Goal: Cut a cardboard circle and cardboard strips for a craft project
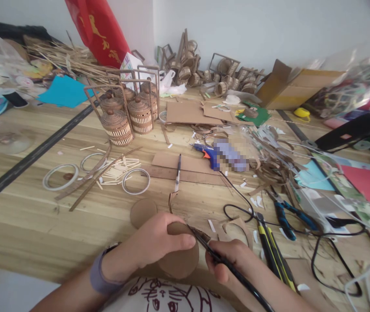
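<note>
My left hand (pixel 162 238) grips a round brown cardboard disc (pixel 181 260), with the thumb on top and the fingers curled around its far edge. In my right hand (pixel 230 260) is a long black-handled tool (pixel 240 273) that looks like shears. Its dark tip meets the disc's upper right edge, close to my left thumb. Another cardboard disc (pixel 143 213) lies flat just beyond my left hand. A cardboard offcut with a curved cutout (pixel 241 227) rests past my right hand.
Several lidded mini baskets (pixel 116 128) stand at back left. Tape rings (pixel 136 181) and small wooden sticks (pixel 116 171) lie nearer. A blue glue gun (pixel 209 155) trails a black cord. Pliers (pixel 297 212) and yellow-black utility knives (pixel 274 251) lie right; a cardboard box (pixel 295 89) stands behind.
</note>
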Tool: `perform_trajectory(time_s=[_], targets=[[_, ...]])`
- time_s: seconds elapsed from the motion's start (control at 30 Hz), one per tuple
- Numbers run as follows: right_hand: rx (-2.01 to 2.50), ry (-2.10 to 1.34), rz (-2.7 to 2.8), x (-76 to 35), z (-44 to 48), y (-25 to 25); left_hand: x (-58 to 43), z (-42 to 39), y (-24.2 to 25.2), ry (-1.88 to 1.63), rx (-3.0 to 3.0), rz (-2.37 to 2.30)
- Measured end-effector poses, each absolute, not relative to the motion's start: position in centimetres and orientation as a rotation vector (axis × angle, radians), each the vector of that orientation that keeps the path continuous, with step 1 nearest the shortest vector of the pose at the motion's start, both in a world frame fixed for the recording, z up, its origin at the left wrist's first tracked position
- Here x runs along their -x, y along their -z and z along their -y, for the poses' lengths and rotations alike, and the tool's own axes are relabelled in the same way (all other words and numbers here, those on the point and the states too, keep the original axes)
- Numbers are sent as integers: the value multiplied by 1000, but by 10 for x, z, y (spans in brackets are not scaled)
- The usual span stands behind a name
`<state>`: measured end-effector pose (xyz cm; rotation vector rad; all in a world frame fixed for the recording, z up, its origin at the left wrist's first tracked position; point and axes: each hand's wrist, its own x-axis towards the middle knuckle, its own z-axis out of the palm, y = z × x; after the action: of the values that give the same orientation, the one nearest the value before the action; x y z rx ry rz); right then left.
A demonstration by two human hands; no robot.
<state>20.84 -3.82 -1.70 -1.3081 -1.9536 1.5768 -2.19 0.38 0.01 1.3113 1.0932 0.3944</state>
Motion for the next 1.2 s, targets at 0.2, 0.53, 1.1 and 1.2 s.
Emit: perform_trajectory(time_s=[0.2,0.53,1.1,1.2], targets=[[1306,-1581,1996,-208,39,12,23,-3,-1,-357,-1304,-1097],[1313,-1589,1993,-211,38,14,28,-10,1,-336,-1391,-1000],[1515,-1378,2002,-207,39,16,24,-18,2,-456,-1157,-1080],[1606,-1171,1987,-203,44,19,17,-14,7,-615,-935,-1047]])
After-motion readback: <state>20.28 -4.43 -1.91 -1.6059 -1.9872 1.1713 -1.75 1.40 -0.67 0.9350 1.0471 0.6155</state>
